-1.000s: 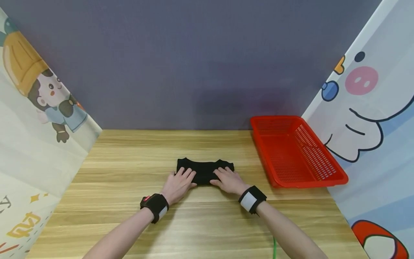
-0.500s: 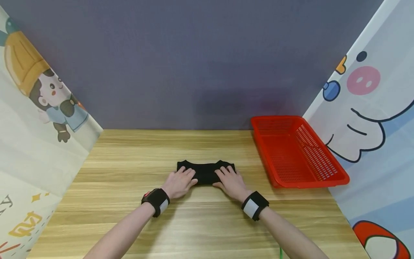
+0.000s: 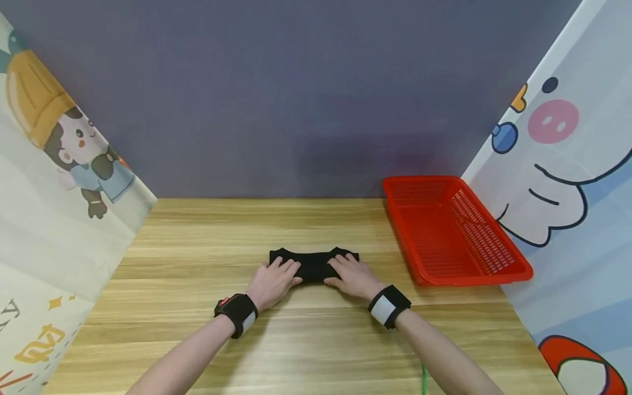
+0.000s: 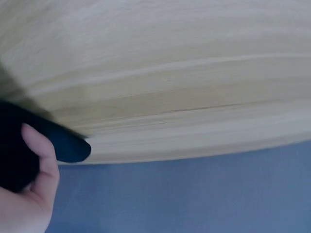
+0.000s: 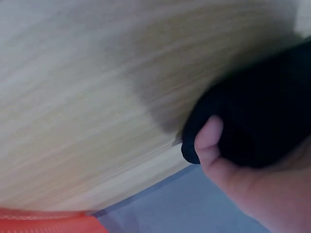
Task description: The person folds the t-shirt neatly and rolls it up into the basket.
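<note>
In the head view a black shirt (image 3: 313, 267) lies mid-table as a short wide strip, its far edge dipping like a neckline between two raised corners. My left hand (image 3: 272, 282) grips its left end, and my right hand (image 3: 354, 276) grips the right end. The left wrist view has a bent finger (image 4: 46, 160) hooked over the thick dark fabric (image 4: 68, 143). A finger (image 5: 210, 141) curls over the bulging roll of cloth (image 5: 272, 97) in the right wrist view too. The undersides of both hands are hidden.
A red plastic basket (image 3: 451, 241) with slotted walls stands on the wooden table (image 3: 207, 236) at the right. Behind the table rises a grey-blue panel (image 3: 276, 99). Printed curtains flank both sides. A green cord (image 3: 423, 378) runs near the right forearm.
The shirt's far edge has drawn slightly toward me, and the strip looks narrower front to back. Both hands stay at its ends with only small shifts.
</note>
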The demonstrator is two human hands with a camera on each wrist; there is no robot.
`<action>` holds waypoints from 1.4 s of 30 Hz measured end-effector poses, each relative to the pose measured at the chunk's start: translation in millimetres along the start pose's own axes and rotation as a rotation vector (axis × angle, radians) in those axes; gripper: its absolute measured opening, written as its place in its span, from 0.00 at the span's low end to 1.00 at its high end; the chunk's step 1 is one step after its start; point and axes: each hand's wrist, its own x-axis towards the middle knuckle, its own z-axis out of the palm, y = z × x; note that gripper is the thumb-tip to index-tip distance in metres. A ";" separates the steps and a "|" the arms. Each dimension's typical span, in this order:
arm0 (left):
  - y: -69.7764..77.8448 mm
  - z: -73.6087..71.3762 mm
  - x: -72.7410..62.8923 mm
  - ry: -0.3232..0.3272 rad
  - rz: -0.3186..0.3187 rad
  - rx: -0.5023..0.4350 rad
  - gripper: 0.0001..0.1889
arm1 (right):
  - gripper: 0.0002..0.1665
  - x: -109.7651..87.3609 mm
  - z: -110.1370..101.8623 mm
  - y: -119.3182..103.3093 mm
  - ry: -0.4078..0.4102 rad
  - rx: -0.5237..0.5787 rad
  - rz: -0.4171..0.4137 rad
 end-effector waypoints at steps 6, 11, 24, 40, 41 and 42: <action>-3.4 -5.2 7.2 -0.152 -0.090 -0.188 0.15 | 0.39 -5.9 8.5 0.7 0.148 -0.096 -0.035; -4.4 -6.9 7.5 -0.207 -0.111 -0.189 0.23 | 0.32 -4.0 10.1 2.7 0.182 -0.101 -0.052; -5.1 4.8 -3.1 0.109 0.051 0.123 0.28 | 0.31 4.0 1.7 1.8 0.026 0.051 0.009; -7.4 -3.1 4.4 -0.084 -0.028 -0.125 0.21 | 0.32 -2.4 13.3 3.5 0.243 -0.110 -0.071; -7.2 -3.3 4.5 -0.100 -0.036 -0.124 0.23 | 0.31 -1.8 12.5 3.6 0.234 -0.098 -0.071; -7.0 -3.0 4.3 -0.108 -0.043 -0.118 0.24 | 0.30 -1.2 11.6 3.7 0.221 -0.085 -0.071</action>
